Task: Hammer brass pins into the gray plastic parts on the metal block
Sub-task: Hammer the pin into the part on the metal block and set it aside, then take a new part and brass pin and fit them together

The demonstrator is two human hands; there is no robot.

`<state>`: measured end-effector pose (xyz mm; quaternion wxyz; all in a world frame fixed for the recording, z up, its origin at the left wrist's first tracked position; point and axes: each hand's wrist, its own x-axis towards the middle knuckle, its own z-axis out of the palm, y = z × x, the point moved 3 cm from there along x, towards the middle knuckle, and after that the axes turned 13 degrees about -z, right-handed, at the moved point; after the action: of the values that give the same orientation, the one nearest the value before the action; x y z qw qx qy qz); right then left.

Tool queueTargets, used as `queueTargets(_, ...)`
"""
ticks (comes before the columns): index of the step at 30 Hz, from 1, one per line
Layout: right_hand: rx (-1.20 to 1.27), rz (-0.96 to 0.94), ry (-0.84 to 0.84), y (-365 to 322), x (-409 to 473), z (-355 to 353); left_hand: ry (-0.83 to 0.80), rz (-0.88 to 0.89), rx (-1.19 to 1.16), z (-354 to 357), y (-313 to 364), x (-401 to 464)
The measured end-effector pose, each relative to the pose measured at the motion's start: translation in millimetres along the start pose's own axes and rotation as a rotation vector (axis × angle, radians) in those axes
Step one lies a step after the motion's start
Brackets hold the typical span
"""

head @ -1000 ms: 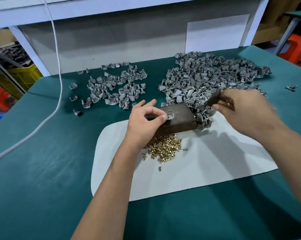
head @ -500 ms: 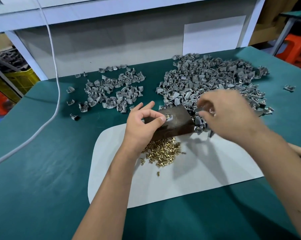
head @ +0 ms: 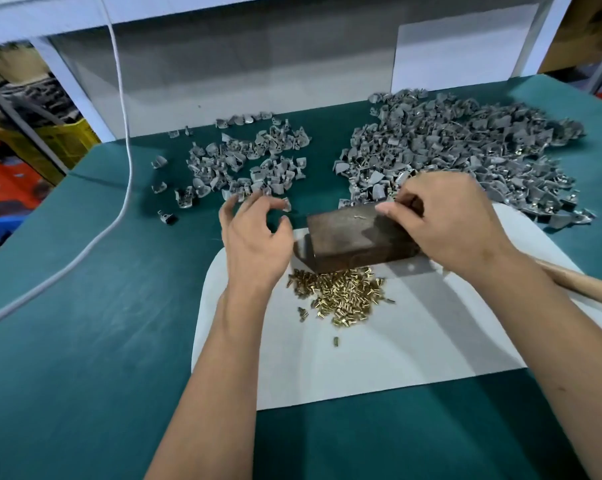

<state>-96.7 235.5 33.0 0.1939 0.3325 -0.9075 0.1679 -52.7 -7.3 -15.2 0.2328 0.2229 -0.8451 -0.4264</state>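
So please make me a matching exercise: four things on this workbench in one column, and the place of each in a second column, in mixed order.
Things:
1. brass pins
2. metal block
3. white cable
4. wooden handle

Places:
A. at the right edge, beside the right forearm
B. in a loose heap on the white mat, just in front of the block
C. between the two hands, at the mat's far edge
D. hanging down at the left and trailing over the green table

Pairs: 1-B, 2-C, 3-D, 4-A
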Motion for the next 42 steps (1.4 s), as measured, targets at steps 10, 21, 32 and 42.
queueTargets(10, -0.004, 0.201, 0.180, 32.7, 3.3, -4.8, -0.192, 0.041, 0.405, 10.4, -4.8, -1.4)
queueTargets(21, 0.470, -0.541, -0.510, -89.6, -20.4, 22.2, -0.215, 0.169, 0.355, 17.1, -4.7, 10.2)
queueTargets(32, 0.509, -0.471, -0.646, -87.2, -24.6, 28.1, -0.033, 0.019, -0.200, 6.9, 2.6, 4.9)
queueTargets(42, 0.657, -0.352, 0.030, -75.7, -14.3, 10.9, -0.010, -0.091, -0.706, 1.4, 9.5, -0.5)
